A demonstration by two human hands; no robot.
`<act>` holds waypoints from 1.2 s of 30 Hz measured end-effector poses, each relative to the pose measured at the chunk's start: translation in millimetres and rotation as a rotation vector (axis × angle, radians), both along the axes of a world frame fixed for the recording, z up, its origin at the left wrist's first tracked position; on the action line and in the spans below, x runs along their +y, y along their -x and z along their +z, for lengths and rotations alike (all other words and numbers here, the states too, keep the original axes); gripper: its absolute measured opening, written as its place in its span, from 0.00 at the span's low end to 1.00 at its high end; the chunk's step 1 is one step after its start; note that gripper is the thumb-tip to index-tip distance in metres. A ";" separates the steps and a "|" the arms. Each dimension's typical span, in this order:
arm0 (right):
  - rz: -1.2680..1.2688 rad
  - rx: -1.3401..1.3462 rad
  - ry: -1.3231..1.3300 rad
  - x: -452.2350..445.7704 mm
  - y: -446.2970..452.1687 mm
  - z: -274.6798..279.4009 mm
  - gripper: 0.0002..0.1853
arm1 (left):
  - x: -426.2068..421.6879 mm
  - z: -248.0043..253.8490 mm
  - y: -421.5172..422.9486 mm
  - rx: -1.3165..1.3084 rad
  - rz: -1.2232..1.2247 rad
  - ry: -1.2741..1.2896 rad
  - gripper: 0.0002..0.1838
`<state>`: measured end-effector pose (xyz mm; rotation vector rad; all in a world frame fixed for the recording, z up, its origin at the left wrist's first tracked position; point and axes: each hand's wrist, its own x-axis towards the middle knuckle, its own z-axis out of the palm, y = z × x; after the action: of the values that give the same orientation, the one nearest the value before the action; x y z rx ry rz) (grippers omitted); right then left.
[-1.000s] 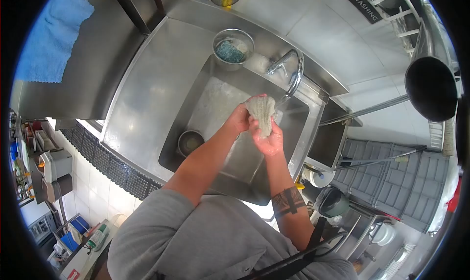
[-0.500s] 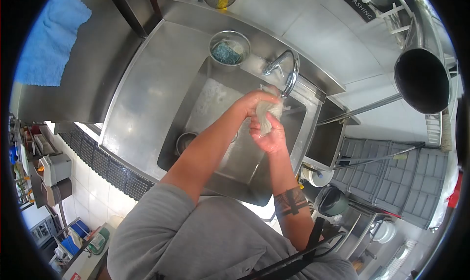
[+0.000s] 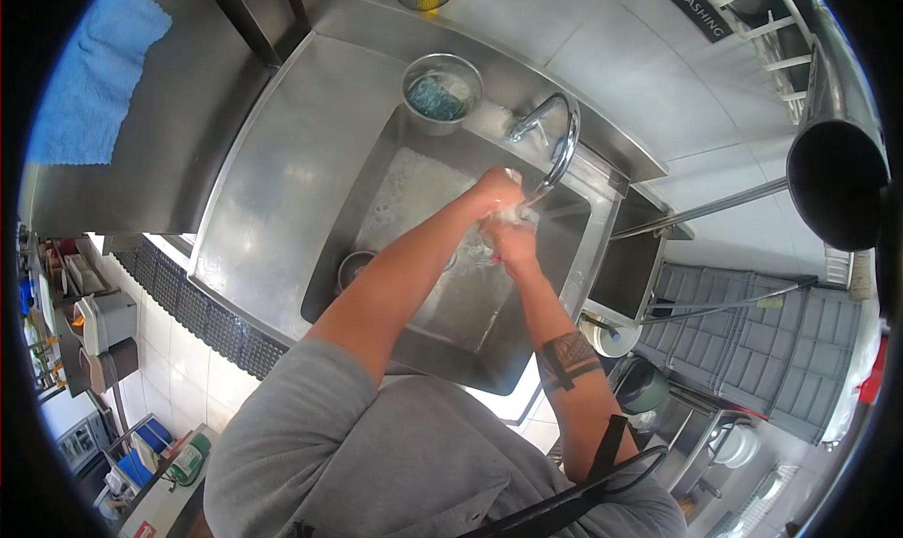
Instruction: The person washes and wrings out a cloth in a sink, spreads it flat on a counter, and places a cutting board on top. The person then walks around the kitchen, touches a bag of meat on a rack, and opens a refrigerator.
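Note:
My left hand (image 3: 495, 192) and my right hand (image 3: 514, 245) are both closed on a wet, whitish cloth (image 3: 513, 215), bunched between them. They are over the sink basin (image 3: 376, 199), just below and left of the chrome faucet's (image 3: 570, 143) curved spout. Water runs from the spout beside the cloth, and drips show under my right hand. Fingers partly hide the cloth. Suds or murky water lie on the basin floor, and a small round metal container (image 3: 355, 269) sits there, partly covered by my left forearm.
A steel bowl (image 3: 442, 60) holding a green-blue scouring pad stands on the sink's back edge. The steel drainboard (image 3: 263, 181) extends left. A blue towel (image 3: 99, 77) hangs at the far left. A dark-mouthed metal tube (image 3: 837, 185) juts in at right, near grey ribbed panels (image 3: 734, 345).
Both hands have shifted slightly, with the left moving toward the faucet's left side. The cloth hung loose and showed more before; now it is squeezed into a tighter bunch.

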<state>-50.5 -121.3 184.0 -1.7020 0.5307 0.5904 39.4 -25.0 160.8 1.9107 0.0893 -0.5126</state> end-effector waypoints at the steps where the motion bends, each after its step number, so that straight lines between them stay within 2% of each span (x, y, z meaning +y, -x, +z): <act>1: 0.128 -0.127 0.253 0.4 -0.3 -8.2 0.12 | 0.0 -5.7 0.1 0.001 0.000 0.000 0.06; 2: 0.256 -0.255 0.507 -0.3 -1.1 -15.6 0.15 | 0.7 -11.0 0.1 -0.014 -0.024 -0.080 0.07; 3: 0.255 -0.254 0.508 2.1 -2.0 -10.3 0.15 | 1.2 -13.6 0.8 -0.030 -0.048 -0.158 0.08; 4: 0.341 -0.271 0.669 5.3 -4.4 -1.2 0.17 | 1.2 -15.6 3.2 -0.031 -0.048 -0.158 0.08; 5: 0.429 -0.287 0.828 9.7 -7.6 7.5 0.18 | 1.6 -17.5 8.0 -0.069 0.045 -0.101 0.14; 6: 0.431 -0.291 0.825 9.4 -12.6 3.3 0.18 | 4.0 -17.5 13.1 -0.108 0.139 -0.047 0.20; 7: 0.386 -0.323 0.804 6.3 -20.7 -3.2 0.18 | 0.5 -15.6 14.1 -0.112 0.143 -0.051 0.20; 9: 0.350 -0.347 0.783 2.6 -32.6 -8.5 0.19 | -16.3 -11.8 22.3 0.138 0.615 0.458 0.27; 10: 0.152 -0.309 0.712 5.2 -41.2 -5.3 0.18 | -14.3 -7.4 30.0 0.137 0.623 0.457 0.27; 11: -0.046 -0.270 0.635 7.9 -48.7 -2.0 0.18 | -12.7 -2.2 37.4 0.305 0.574 0.822 0.32; 12: -0.045 -0.273 0.633 7.2 -53.2 -3.0 0.18 | -12.0 6.1 45.8 0.475 0.502 1.184 0.37; 13: -0.113 -0.492 0.453 6.8 -55.8 -3.4 0.17 | -16.2 15.9 55.1 0.473 0.504 1.183 0.37; 14: -0.179 -0.703 0.265 8.0 -57.8 -4.6 0.17 | -24.2 27.0 65.1 0.494 0.485 1.306 0.37; 15: -0.173 -0.700 0.262 14.0 -64.3 6.1 0.17 | -29.0 38.5 74.7 0.512 0.468 1.431 0.38; 16: -0.340 -0.468 0.024 21.8 -75.6 23.9 0.17 | -29.8 50.8 83.5 0.507 0.477 1.432 0.38; 18: -0.496 -0.230 -0.211 31.1 -81.7 38.3 0.17 | -29.2 71.5 93.2 0.633 0.430 1.725 0.37; 19: -0.598 -0.219 -0.388 33.3 -80.6 41.6 0.17 | -27.5 76.0 90.4 0.631 0.429 1.727 0.37; 21: -0.801 -0.195 -0.741 34.5 -74.9 45.2 0.17 | -24.8 82.3 81.6 0.357 0.267 2.089 0.35; 22: -0.898 -0.182 -0.919 34.3 -71.8 45.7 0.17 | -24.7 84.1 78.5 0.359 0.264 2.094 0.35; 24: -1.036 -0.161 -1.191 34.2 -64.5 48.3 0.17 | -23.6 86.2 70.7 0.374 0.686 1.883 0.33; 25: -1.081 -0.153 -1.282 34.4 -59.9 51.2 0.17 | -25.8 70.9 65.6 0.376 0.684 1.886 0.33; 26: -1.040 0.020 -1.479 32.0 -50.3 54.5 0.17 | -26.4 52.3 60.5 0.367 0.704 1.890 0.31; 28: -0.678 0.173 -1.769 23.0 -29.6 52.6 0.20 | -20.3 52.0 55.5 0.369 0.722 1.895 0.29; 29: -0.684 0.166 -1.765 20.2 -19.5 53.5 0.20 | -15.5 56.1 54.0 0.386 0.569 1.928 0.28; 31: -0.533 0.217 -1.884 24.7 -1.3 68.4 0.25 | -4.2 61.4 48.4 0.405 0.411 1.960 0.27; 32: -0.620 0.211 -1.720 20.8 4.0 64.5 0.29 | 1.7 62.5 43.9 0.394 0.259 1.898 0.25; 33: -0.624 0.206 -1.717 15.8 9.2 63.7 0.29 | 7.4 62.5 39.5 0.383 0.112 1.829 0.24; 34: -0.543 0.174 -1.522 11.2 13.2 63.6 0.27 | 16.0 70.2 33.2 0.447 0.087 1.656 0.22; 35: -0.465 0.144 -1.329 7.4 15.1 63.3 0.25 | 16.7 70.8 24.2 0.451 0.085 1.654 0.22; 36: -0.472 0.145 -1.330 1.4 12.7 65.3 0.25 | 17.4 70.3 15.2 0.402 0.010 1.449 0.21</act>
<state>-63.2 -119.9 249.2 -0.2621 0.4417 0.5158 24.2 -7.5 231.1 0.3872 -0.0227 -0.6717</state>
